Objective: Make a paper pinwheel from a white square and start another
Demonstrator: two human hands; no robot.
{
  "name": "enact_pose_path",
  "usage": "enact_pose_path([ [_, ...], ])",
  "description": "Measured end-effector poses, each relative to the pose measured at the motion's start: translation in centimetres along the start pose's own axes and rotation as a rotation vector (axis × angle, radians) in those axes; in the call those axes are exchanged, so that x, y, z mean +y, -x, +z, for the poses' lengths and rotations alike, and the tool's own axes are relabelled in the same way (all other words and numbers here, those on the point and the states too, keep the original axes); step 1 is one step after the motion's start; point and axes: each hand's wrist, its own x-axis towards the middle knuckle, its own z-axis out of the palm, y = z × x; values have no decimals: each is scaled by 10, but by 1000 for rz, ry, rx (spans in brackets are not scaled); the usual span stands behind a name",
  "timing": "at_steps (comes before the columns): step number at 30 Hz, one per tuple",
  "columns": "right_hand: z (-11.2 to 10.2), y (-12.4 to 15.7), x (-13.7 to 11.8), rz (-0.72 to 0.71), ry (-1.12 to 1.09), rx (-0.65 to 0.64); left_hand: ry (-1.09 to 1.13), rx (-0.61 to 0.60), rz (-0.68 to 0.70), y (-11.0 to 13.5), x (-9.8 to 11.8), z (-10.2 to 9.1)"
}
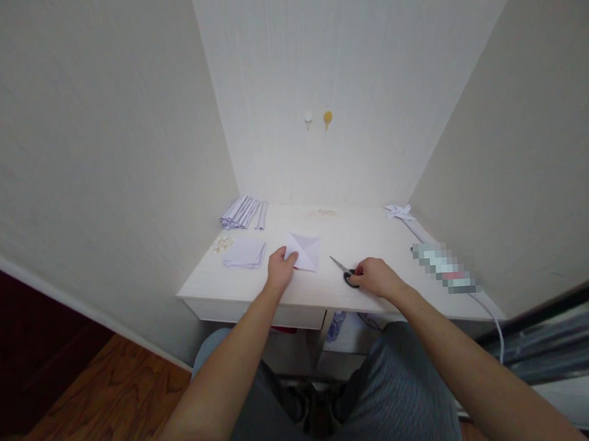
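A square white sheet of paper (pixel 306 247) with diagonal crease lines is over the middle of the white desk. My left hand (pixel 280 268) pinches its left edge, thumb on top. To the right, my right hand (pixel 375 275) has its fingers closed on the black handle of a pair of scissors (pixel 340 265). The scissors' blades point up and left toward the paper, apart from it. Whether the scissors touch the desk is hard to tell. Left of my left hand lies a stack of white paper squares (pixel 245 252).
Several rolled paper sticks (pixel 241 213) lie at the desk's back left, near a small pile of pale bits (pixel 223 244). A folded paper pinwheel (pixel 399 212) rests at the back right. A blurred-out item (pixel 444 268) and a white cable (pixel 497 328) are along the right side.
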Motion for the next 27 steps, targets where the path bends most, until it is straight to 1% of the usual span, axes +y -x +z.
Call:
enact_pose_path([
  [6, 1, -7, 8, 76, -224, -48, -21, 7, -18, -2, 1, 1],
  [10, 4, 6, 17, 85, -421, -39, -32, 23, -13, 1, 2, 1],
  [13, 8, 20, 21, 97, -489, -25, -40, 32, -4, 5, 5, 1],
  [16, 11, 25, 19, 147, -453, -38, -55, 45, 6, 7, 8, 2],
  [20, 17, 17, 11, 205, -303, -43, -81, 74, 15, 6, 7, 4],
  [23, 19, 12, 3, 207, -173, -19, -87, 91, 19, 7, 6, 4],
  [27, 11, 13, -7, 162, -25, -33, -85, 96, 35, 7, 4, 4],
])
